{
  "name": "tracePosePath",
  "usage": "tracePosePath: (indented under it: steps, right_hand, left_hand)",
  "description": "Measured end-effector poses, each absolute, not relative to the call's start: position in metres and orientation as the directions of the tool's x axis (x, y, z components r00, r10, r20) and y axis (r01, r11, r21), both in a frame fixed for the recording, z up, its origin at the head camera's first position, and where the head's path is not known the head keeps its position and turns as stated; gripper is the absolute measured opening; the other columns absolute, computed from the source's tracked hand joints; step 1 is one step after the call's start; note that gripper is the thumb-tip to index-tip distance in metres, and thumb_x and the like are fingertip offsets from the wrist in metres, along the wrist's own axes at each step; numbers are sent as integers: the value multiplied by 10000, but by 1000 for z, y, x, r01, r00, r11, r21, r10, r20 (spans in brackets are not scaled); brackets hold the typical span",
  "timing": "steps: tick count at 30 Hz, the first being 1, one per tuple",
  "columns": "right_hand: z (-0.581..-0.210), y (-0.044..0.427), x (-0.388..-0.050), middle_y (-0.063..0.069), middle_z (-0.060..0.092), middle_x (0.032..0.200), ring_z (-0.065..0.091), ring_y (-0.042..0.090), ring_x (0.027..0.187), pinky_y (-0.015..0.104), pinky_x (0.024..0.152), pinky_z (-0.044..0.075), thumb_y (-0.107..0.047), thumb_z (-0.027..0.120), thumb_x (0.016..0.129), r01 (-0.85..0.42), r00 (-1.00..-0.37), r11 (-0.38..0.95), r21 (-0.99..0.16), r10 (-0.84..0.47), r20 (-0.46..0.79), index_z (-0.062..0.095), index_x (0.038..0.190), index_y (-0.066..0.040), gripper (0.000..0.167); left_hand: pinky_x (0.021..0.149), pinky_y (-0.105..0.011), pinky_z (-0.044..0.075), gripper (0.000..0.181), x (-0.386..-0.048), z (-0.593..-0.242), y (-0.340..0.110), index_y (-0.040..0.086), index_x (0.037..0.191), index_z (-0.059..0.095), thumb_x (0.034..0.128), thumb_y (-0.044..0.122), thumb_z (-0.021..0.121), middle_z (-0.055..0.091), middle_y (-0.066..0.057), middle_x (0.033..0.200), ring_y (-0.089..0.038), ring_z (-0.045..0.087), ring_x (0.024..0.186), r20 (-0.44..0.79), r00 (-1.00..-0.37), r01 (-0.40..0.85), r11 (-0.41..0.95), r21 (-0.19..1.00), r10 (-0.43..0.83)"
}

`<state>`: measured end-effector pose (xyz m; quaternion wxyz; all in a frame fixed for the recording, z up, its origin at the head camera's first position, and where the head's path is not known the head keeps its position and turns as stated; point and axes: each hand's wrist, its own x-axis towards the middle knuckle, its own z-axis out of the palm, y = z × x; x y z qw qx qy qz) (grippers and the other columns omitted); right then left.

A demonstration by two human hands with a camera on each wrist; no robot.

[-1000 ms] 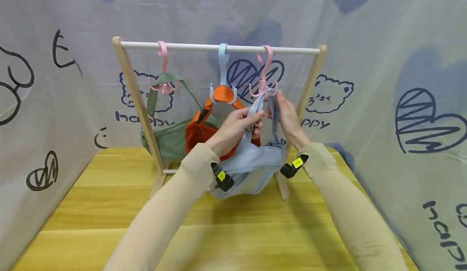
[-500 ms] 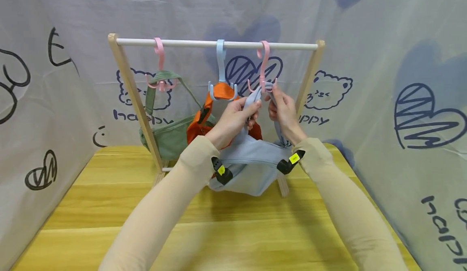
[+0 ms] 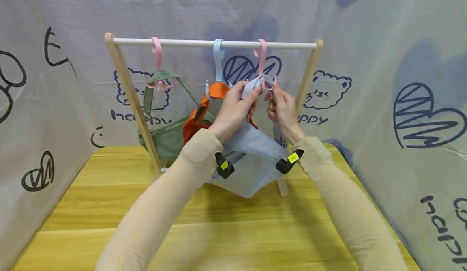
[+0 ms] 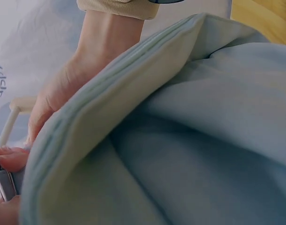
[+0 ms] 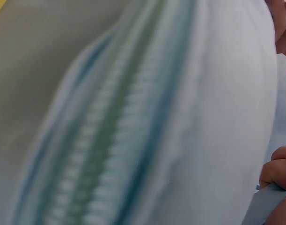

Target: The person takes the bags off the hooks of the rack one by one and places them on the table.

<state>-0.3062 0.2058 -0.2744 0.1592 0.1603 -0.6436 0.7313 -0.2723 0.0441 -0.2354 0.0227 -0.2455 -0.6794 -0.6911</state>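
A light blue bag (image 3: 251, 153) hangs below both hands, its strap passing over the prongs of the right-hand pink hook (image 3: 262, 58). My left hand (image 3: 235, 108) pinches the strap just left of that hook. On the other side, my right hand (image 3: 285, 110) pinches the strap by the hook's right prong. The bag's cloth (image 4: 217, 108) fills much of the left wrist view, with the right hand (image 4: 63, 84) behind it. In the right wrist view the bag's zip (image 5: 110, 117) is close and blurred, and fingers show at the right edge.
A white rail (image 3: 186, 42) on wooden posts (image 3: 133, 96) stands on the wooden table (image 3: 204, 238). An orange bag (image 3: 193, 127) hangs from a blue hook (image 3: 218, 62), partly behind my left hand. Further left, a green bag (image 3: 168, 139) hangs from another pink hook (image 3: 157, 56).
Both hands have risen slightly, and the left has shifted toward the right-hand pink hook. The strap now sits higher over the hook's prongs, and the blue bag's body has tilted.
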Motion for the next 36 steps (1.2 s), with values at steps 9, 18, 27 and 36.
tracePosePath:
  steps: [9,18,27,36]
  right_hand:
    - [-267,203,-304,-98,354,505,287,33,400,192,390,222,-380,405,1089,-460,-888,-68,-885,31,459,595,781,-142,433]
    - [-265,201,-301,-115,349,483,270,31,394,195,393,207,-247,455,1058,-526,-850,-86,-846,54,523,602,812,-121,312]
    - [-265,206,-300,-120,376,477,281,27,391,184,395,221,-108,456,1036,-531,-845,-44,-846,95,526,581,700,-190,367]
    - [-263,203,-298,-125,395,472,296,27,398,189,399,239,-59,469,1006,-526,-849,-3,-851,67,525,586,717,-185,336]
  left_hand:
    - [572,-231,400,236,-272,-218,46,80,1188,533,1063,279,520,521,-19,767,-137,464,614,429,-861,441,-18,897,271]
    - [538,-228,374,252,-272,-206,45,96,1174,573,1046,312,555,516,-3,714,-133,449,575,413,-868,436,24,900,274]
    - [531,-230,407,316,-273,-203,49,103,1141,638,989,379,643,532,-26,797,-149,456,586,387,-893,416,93,905,228]
    - [602,-235,472,301,-275,-201,48,86,1167,668,960,304,689,633,-62,1036,-178,553,765,395,-904,418,150,896,161]
